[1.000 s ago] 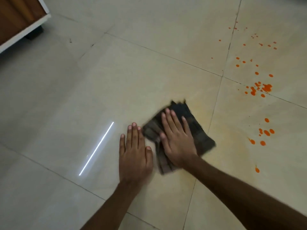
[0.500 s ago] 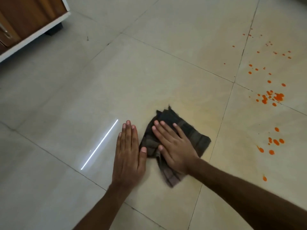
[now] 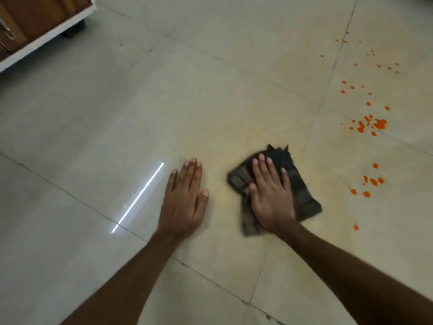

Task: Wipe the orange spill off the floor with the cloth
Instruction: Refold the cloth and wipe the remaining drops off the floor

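The right hand (image 3: 271, 198) lies flat on a dark, crumpled cloth (image 3: 290, 184), fingers spread and palm pressing down, not gripping it. The cloth sits on the pale tiled floor (image 3: 140, 113), just left of a grout line that runs up toward the top right. Its frayed far edge pokes out beyond the fingertips, and a corner sticks out to the right of the wrist.

The left hand (image 3: 185, 198) rests palm-down on bare tile, fingers extended and close together, holding nothing. It lies near the cloth but apart from it, with a strip of bare tile between them.

The orange spill (image 3: 375, 124) lies to the right of the cloth, well apart from it, as many scattered drops: a dense cluster further away, a loose group of about six nearer, and one lone drop (image 3: 356, 227) closest to the right forearm. Faint yellowish smears tint the tile around the cloth.

Left of the hands the floor lies open, with a bright line of reflected light (image 3: 138, 198). A wooden cabinet (image 3: 35, 22) with a white base edge stands at the far left corner.
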